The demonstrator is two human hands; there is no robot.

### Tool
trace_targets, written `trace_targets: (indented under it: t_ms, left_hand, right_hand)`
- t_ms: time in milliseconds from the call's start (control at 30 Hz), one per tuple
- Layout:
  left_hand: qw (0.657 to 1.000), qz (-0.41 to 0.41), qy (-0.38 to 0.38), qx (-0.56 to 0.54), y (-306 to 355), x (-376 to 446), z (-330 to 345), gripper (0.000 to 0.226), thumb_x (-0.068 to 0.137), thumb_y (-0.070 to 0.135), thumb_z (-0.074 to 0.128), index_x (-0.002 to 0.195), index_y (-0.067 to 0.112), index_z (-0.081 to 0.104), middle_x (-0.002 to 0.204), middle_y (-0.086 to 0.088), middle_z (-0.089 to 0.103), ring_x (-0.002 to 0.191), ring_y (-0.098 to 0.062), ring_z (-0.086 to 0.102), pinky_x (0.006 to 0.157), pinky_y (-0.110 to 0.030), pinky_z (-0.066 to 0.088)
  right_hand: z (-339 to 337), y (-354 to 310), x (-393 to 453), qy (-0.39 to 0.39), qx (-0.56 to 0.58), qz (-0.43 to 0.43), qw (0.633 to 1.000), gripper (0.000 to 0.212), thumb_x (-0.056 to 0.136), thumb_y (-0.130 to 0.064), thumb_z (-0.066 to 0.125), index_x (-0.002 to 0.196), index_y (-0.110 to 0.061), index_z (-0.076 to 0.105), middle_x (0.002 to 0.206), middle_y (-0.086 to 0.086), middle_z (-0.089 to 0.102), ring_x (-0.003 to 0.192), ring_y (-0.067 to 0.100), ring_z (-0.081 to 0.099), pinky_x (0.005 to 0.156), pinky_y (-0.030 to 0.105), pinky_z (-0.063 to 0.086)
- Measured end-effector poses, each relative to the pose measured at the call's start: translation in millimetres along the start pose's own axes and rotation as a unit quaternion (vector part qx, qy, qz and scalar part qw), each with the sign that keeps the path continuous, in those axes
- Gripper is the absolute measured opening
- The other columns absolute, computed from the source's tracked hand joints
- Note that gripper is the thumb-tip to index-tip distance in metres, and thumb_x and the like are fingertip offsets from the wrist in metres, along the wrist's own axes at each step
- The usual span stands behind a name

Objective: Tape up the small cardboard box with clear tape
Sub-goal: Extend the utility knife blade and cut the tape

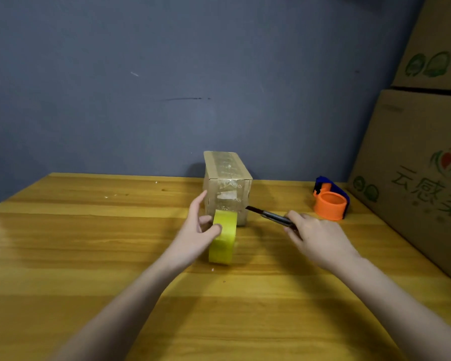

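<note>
The small cardboard box (227, 181) stands at the far middle of the wooden table, with clear tape running over its top and down its near face. A yellowish roll of tape (223, 241) stands on edge just in front of the box, its upper end against the box's near face. My left hand (197, 230) holds the roll from the left, thumb on its outer band, the other fingers stretched toward the box. My right hand (315, 237) grips a dark utility knife (270, 216), whose blade tip points at the box's lower right corner.
An orange and blue tape dispenser (330, 201) sits on the table to the right of the box. Large printed cardboard cartons (414, 165) are stacked along the right edge. A grey-blue wall (167, 87) rises behind the table (89, 256).
</note>
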State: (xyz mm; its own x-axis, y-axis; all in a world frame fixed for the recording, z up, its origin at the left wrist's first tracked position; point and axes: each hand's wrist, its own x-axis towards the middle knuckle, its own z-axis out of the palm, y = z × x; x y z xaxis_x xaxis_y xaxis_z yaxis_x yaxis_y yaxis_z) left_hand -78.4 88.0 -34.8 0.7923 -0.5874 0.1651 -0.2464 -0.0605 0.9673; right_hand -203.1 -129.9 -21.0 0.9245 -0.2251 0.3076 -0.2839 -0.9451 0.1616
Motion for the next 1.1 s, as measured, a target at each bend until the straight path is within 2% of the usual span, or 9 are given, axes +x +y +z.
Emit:
trace_targets:
  t_ms: [100,267,367,433,567,733,833,933,1100]
  left_hand:
    - [0.997,-0.031,-0.023,-0.071,7,-8,8,0.054,0.093,-0.002,0.046,0.136,0.028,0.034,0.094,0.001,0.066,0.067,0.003,0.067,0.061,-0.011,0.053]
    - [0.976,-0.068,-0.026,-0.205,15,-12,22,0.034,0.095,0.0,0.037,0.126,0.013,0.036,0.096,-0.022,0.07,0.061,-0.03,0.069,0.06,-0.032,0.056]
    - [0.982,-0.049,-0.023,-0.179,22,-12,35,0.016,0.098,0.004,0.036,0.111,0.013,0.034,0.091,-0.028,0.058,0.044,-0.019,0.061,0.04,-0.026,0.048]
    - [0.993,-0.025,-0.042,-0.109,23,-11,46,0.009,0.099,0.008,0.037,0.104,0.015,0.033,0.085,-0.026,0.054,0.039,-0.011,0.057,0.034,-0.023,0.042]
    - [0.986,0.051,-0.079,0.138,26,-9,76,0.004,0.099,0.03,0.04,0.095,0.029,0.038,0.079,-0.012,0.059,0.054,-0.023,0.064,0.04,-0.036,0.05]
    - [0.842,0.2,-0.051,0.498,15,-4,135,0.023,0.098,0.034,0.038,0.116,0.021,0.039,0.079,-0.008,0.071,0.065,-0.03,0.067,0.053,-0.03,0.042]
    - [0.758,0.221,-0.05,0.612,7,1,161,0.036,0.06,0.041,0.078,0.085,0.023,0.06,0.04,-0.001,0.058,0.032,-0.016,0.056,0.042,-0.016,0.013]
    - [0.755,0.204,-0.053,0.621,-4,13,184,0.042,0.034,0.031,0.087,0.067,0.023,0.063,0.036,0.001,0.053,0.028,-0.012,0.051,0.043,-0.016,0.004]
    - [0.773,0.178,-0.064,0.606,-2,27,201,0.034,0.04,0.033,0.085,0.064,0.025,0.062,0.047,0.002,0.056,0.027,-0.012,0.049,0.047,-0.017,-0.006]
  right_hand:
    - [8,-2,-8,-0.022,0.092,0.055,0.994,0.026,0.098,-0.044,0.035,0.114,-0.027,0.046,0.097,-0.003,0.064,0.078,0.023,0.064,0.055,0.03,0.039]
    - [27,-4,-7,-0.028,0.354,0.138,0.925,0.018,0.095,-0.038,0.045,0.096,-0.023,0.056,0.076,0.0,0.059,0.065,0.022,0.059,0.06,0.041,0.048]
    - [41,-1,-3,-0.026,0.447,0.188,0.874,0.014,0.096,-0.029,0.048,0.086,-0.024,0.057,0.065,0.001,0.054,0.057,0.02,0.052,0.058,0.041,0.046]
    - [47,5,-4,-0.03,0.462,0.212,0.861,0.011,0.096,-0.029,0.048,0.095,-0.026,0.058,0.066,-0.001,0.056,0.057,0.019,0.05,0.056,0.036,0.04]
    - [53,21,-10,-0.039,0.418,0.266,0.868,0.026,0.091,-0.034,0.057,0.114,-0.024,0.055,0.085,0.003,0.063,0.071,0.024,0.058,0.06,0.033,0.039]
    - [54,41,-26,-0.011,0.241,0.312,0.919,0.037,0.087,-0.033,0.059,0.123,-0.026,0.053,0.122,0.007,0.056,0.109,0.033,0.059,0.083,0.04,0.048]
    - [57,47,-35,-0.024,0.166,0.31,0.936,0.039,0.089,-0.036,0.055,0.126,-0.026,0.052,0.125,0.006,0.049,0.107,0.034,0.059,0.078,0.039,0.048]
    - [60,50,-37,-0.017,0.117,0.308,0.944,0.04,0.09,-0.04,0.052,0.127,-0.025,0.054,0.124,0.007,0.051,0.113,0.03,0.054,0.081,0.038,0.048]
    - [61,52,-37,-0.015,0.09,0.316,0.944,0.04,0.092,-0.045,0.047,0.121,-0.02,0.058,0.121,0.008,0.052,0.113,0.028,0.051,0.082,0.037,0.048]
